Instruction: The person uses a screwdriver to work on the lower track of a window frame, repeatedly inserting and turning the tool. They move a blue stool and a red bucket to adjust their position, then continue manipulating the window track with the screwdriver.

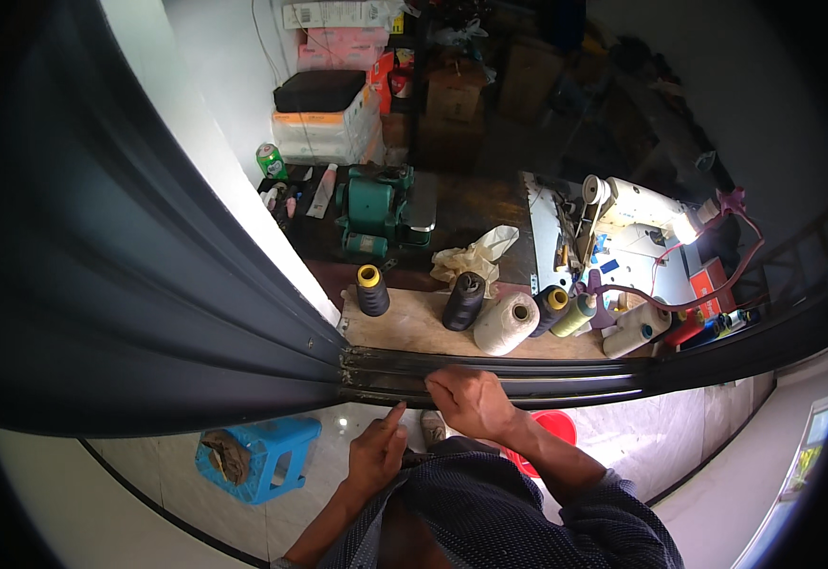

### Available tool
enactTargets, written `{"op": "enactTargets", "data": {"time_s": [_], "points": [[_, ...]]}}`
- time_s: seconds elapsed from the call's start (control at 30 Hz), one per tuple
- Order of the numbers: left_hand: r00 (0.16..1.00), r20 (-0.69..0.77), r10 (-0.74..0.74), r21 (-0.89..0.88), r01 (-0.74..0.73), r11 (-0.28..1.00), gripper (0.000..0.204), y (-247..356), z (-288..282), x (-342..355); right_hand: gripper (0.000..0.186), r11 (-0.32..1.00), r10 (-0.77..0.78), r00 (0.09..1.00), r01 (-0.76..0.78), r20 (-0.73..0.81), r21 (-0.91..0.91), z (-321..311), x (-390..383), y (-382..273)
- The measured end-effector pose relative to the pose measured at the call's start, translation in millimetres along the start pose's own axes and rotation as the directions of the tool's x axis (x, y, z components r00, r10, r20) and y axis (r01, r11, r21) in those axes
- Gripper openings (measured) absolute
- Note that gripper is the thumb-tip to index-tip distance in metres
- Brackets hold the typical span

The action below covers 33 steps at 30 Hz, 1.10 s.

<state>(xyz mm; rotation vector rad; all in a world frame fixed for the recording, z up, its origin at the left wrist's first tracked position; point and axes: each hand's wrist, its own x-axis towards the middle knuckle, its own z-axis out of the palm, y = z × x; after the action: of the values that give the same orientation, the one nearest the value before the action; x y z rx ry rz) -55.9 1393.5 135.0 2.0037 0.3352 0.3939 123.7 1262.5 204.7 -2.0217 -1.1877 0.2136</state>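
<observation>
My right hand [474, 403] is closed in a fist over the dark grooved window track [566, 387]; whatever its fingers may hold is hidden. Lower and to its left, my left hand [376, 453] reaches up with the index finger stretched out, its tip close to the track's near edge. The other fingers are curled, and nothing shows in them. Just beyond the track, thread cones stand along a wooden ledge [414, 332]: a black cone with a yellow top [372, 292], a dark cone [463, 303], a large white cone [506, 324] and several more to the right.
Past the ledge sit a green motor-like machine [371, 204], crumpled cloth [478, 258] and a lit white sewing machine [637, 209]. A dark frame panel [177, 266] rises on the left. Below are a blue stool [276, 455] and a red bucket [554, 431].
</observation>
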Motion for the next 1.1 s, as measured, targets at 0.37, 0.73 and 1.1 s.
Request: {"op": "enactTargets", "data": {"time_s": [0.37, 0.73, 1.1], "points": [[1.0, 0.024, -0.008, 0.008, 0.008, 1.0, 0.039, -2, -1, 1, 0.021, 0.955, 0.265, 0.96, -0.249, 0.092, -0.16, 31, 2, -11], [0.999, 0.009, 0.044, 0.017, -0.044, 0.999, 0.04, -4, 1, 0, 0.022, 0.985, 0.156, 0.986, -0.151, 0.052, -0.079, 48, 15, -9], [1.0, 0.015, 0.013, 0.024, -0.013, 1.0, 0.041, 3, -2, 0, 0.024, 0.988, 0.155, 0.988, -0.155, 0.017, 0.025, 47, 13, -8]]}}
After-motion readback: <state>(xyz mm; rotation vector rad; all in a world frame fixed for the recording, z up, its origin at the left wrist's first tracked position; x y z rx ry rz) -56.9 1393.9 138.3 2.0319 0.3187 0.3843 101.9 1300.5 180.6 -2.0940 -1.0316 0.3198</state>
